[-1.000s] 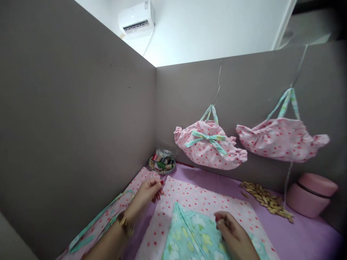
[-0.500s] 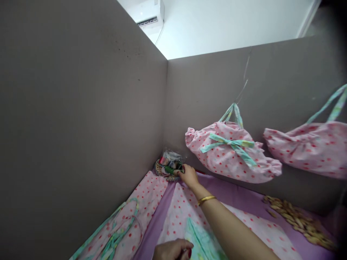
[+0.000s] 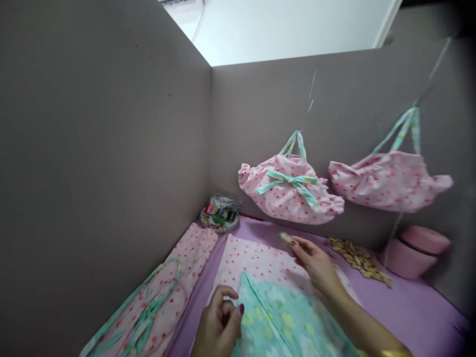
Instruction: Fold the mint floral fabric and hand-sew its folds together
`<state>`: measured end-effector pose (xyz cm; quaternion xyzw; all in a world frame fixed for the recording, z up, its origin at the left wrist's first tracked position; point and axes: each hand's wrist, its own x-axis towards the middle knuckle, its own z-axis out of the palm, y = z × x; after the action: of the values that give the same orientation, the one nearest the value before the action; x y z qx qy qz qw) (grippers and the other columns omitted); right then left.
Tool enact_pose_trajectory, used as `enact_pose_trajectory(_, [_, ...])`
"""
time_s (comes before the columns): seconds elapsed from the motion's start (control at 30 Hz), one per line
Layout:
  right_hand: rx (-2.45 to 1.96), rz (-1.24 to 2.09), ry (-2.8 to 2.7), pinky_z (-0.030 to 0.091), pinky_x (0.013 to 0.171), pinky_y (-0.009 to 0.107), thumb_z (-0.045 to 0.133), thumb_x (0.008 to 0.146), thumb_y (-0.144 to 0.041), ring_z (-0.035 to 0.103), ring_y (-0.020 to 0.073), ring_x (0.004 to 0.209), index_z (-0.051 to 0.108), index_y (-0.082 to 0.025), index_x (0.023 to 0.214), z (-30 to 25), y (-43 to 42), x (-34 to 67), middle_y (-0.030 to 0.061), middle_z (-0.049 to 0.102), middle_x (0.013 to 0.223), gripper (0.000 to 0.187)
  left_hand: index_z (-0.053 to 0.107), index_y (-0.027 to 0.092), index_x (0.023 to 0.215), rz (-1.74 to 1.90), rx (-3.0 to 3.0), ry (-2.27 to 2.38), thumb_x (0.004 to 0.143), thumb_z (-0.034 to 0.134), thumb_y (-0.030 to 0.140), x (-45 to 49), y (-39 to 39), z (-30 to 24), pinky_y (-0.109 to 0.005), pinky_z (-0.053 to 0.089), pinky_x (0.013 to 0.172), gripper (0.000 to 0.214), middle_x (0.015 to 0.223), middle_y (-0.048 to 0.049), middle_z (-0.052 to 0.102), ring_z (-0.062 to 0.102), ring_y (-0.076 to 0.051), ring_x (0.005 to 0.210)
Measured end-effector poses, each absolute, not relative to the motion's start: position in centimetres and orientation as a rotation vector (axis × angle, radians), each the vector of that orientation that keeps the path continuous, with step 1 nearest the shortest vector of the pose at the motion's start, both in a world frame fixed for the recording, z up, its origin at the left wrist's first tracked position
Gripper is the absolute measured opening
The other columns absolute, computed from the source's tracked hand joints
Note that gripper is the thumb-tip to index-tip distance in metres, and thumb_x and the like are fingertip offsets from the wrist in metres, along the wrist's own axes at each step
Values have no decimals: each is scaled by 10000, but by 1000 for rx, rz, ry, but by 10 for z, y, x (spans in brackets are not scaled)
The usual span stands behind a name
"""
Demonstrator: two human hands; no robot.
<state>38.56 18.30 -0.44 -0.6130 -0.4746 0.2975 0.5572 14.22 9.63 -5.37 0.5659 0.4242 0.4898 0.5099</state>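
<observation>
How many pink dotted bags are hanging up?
2: a bowed bag near the picture's middle, and a second bag to its right. None appears hidden.

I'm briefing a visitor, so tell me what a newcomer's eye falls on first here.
First, the pink dotted bag with a turquoise bow, hanging before the grey partition, with a second pink bag to its right. Then the right hand, its grip on a small pale item, and the turquoise floral cloth at the bottom centre.
</observation>
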Motion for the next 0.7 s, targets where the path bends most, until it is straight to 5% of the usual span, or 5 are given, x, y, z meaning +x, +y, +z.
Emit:
enact_pose_trajectory(0.3, [-1369, 574, -440, 482, 448, 133, 747, 467, -301, 561, 93, 576, 621, -221, 766, -24, 39, 506, -8, 608, 760, 334, 370, 205, 994, 1006, 1252, 856, 791, 549, 422, 164, 70, -35, -166, 352, 437, 347, 495, 112, 420, 428, -72, 432])
enact_pose_trajectory(0.7, [-1470, 419, -474, 431, 392, 201, 735, 405, -407, 543, 119, 492, 599, -169, 835, -69, 43, 535, -9, 585, 619, 511, 410, 153, 1053, 927, 1317, 923, 781, 523, 395, 157, 58, -32, -179, 340, 431, 381, 484, 80, 491, 401, -68, 403])
